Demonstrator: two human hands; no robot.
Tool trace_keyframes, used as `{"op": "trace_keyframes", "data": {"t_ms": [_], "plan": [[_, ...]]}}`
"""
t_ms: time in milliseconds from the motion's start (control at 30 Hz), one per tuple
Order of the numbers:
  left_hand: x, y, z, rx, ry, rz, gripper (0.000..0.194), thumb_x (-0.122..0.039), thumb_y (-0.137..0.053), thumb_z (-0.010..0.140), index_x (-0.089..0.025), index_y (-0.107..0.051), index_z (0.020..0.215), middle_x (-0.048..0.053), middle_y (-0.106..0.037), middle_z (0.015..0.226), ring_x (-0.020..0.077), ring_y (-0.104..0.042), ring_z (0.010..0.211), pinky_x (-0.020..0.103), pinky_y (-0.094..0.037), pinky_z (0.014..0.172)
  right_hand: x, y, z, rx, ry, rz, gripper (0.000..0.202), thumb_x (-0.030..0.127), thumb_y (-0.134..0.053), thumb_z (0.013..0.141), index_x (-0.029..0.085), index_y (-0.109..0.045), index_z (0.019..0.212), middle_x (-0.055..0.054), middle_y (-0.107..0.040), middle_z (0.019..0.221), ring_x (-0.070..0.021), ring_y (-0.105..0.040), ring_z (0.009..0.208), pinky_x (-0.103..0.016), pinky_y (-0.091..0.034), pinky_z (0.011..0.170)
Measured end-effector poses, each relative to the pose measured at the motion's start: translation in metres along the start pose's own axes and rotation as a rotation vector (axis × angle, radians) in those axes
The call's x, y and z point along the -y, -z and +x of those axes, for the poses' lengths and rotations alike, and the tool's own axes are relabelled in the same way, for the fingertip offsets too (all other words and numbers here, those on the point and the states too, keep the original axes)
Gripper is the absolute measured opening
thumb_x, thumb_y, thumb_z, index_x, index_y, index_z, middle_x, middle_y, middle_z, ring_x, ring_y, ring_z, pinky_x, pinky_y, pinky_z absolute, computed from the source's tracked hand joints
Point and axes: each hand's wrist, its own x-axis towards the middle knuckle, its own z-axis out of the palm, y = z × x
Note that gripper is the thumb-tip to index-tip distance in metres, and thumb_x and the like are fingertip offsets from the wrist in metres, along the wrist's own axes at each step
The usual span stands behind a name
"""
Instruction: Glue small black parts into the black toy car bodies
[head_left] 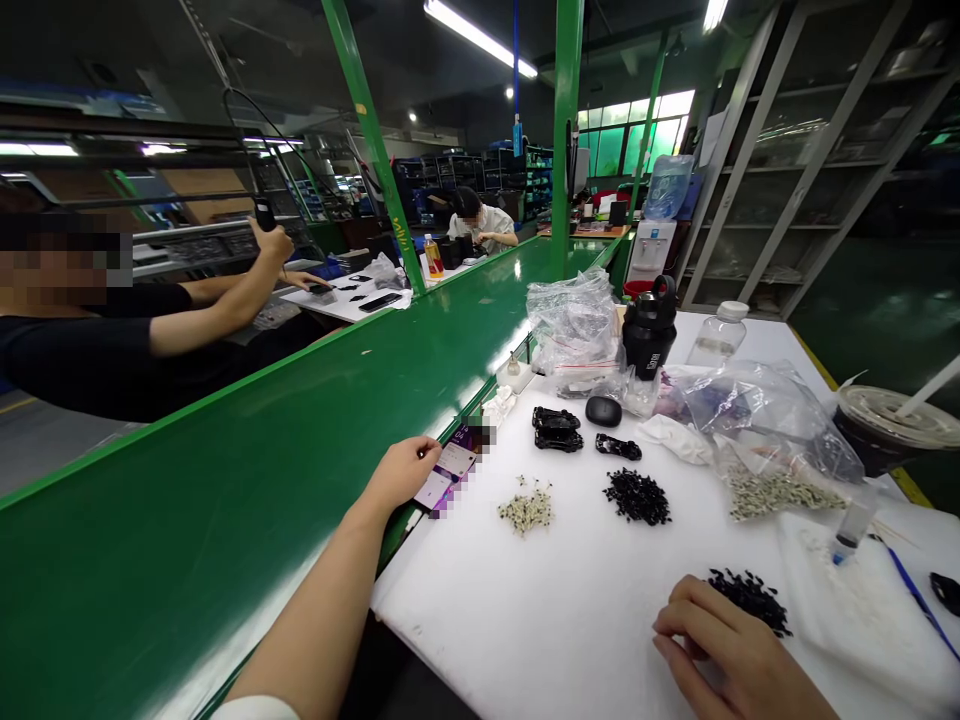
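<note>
My left hand (pixel 405 468) reaches to the table's left edge, over the side of a phone (pixel 448 474) with a lit screen. Its fingers are curled together, and a small dark spot shows at the fingertips, too small to name. My right hand (pixel 724 650) rests low on the white table, fingers loosely bent, a slight gap between thumb and forefinger, nothing visible in it. Just beyond it lies a pile of small black pieces (pixel 754 600). Farther back are a second black pile (pixel 637 497), a pile of small pale pieces (pixel 527 510) and several black toy-car-shaped parts (pixel 557 429).
Behind stand a black bottle (pixel 648 335), plastic bags (pixel 574 315) and a clear jar (pixel 718 335). At right are a bag of pale pieces (pixel 780 490), a syringe (pixel 852 528) and a lidded drink cup (pixel 892 425). A green conveyor (pixel 300 450) runs left; two people work beyond it.
</note>
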Motion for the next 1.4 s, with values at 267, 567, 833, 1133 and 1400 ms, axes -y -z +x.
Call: {"op": "trace_keyframes", "data": {"t_ms": [267, 567, 833, 1133, 1400], "plan": [[0.002, -0.003, 0.0, 0.006, 0.0, 0.002, 0.032, -0.046, -0.057, 0.094, -0.015, -0.064, 0.099, 0.003, -0.066, 0.091, 0.0172, -0.063, 0.081, 0.036, -0.052, 0.079, -0.001, 0.0, 0.0, 0.025, -0.015, 0.011, 0.019, 0.019, -0.046, 0.095, 0.022, -0.057, 0.08, -0.003, -0.059, 0.077, -0.0131, -0.063, 0.06, -0.02, -0.055, 0.055], [0.002, -0.003, 0.005, -0.009, 0.014, 0.027, 0.03, -0.043, -0.055, 0.096, -0.016, -0.065, 0.102, 0.005, -0.067, 0.101, 0.0183, -0.064, 0.089, 0.038, -0.053, 0.084, 0.001, 0.001, 0.002, 0.055, -0.042, 0.043, 0.02, 0.018, -0.044, 0.095, 0.022, -0.058, 0.081, -0.003, -0.058, 0.077, -0.0118, -0.061, 0.058, -0.019, -0.054, 0.053], [-0.018, -0.006, -0.002, -0.038, -0.051, 0.102, 0.047, -0.046, -0.05, 0.09, -0.019, -0.057, 0.128, 0.012, -0.062, 0.127, 0.0284, -0.058, 0.116, 0.039, -0.044, 0.099, 0.0, 0.001, 0.0, 0.075, -0.047, 0.027, 0.021, 0.016, -0.043, 0.095, 0.021, -0.058, 0.08, -0.003, -0.057, 0.078, -0.0118, -0.06, 0.058, -0.021, -0.054, 0.052], [-0.053, -0.008, 0.01, 0.089, 0.036, 0.21, 0.077, -0.049, -0.061, 0.081, -0.021, -0.036, 0.148, 0.019, -0.049, 0.143, 0.0401, -0.046, 0.131, 0.052, -0.039, 0.103, 0.0, -0.003, -0.001, 0.126, -0.099, 0.058, 0.02, 0.012, -0.043, 0.092, 0.02, -0.059, 0.084, -0.003, -0.058, 0.083, -0.0125, -0.06, 0.06, -0.024, -0.052, 0.054], [-0.054, -0.007, 0.034, 0.139, 0.046, 0.26, 0.048, -0.039, -0.061, 0.093, -0.019, -0.05, 0.135, 0.012, -0.054, 0.135, 0.0276, -0.057, 0.116, 0.051, -0.05, 0.097, 0.002, -0.005, -0.004, 0.124, -0.15, 0.069, 0.019, 0.007, -0.047, 0.085, 0.019, -0.061, 0.088, -0.004, -0.06, 0.086, -0.0154, -0.061, 0.065, -0.027, -0.05, 0.057]]}}
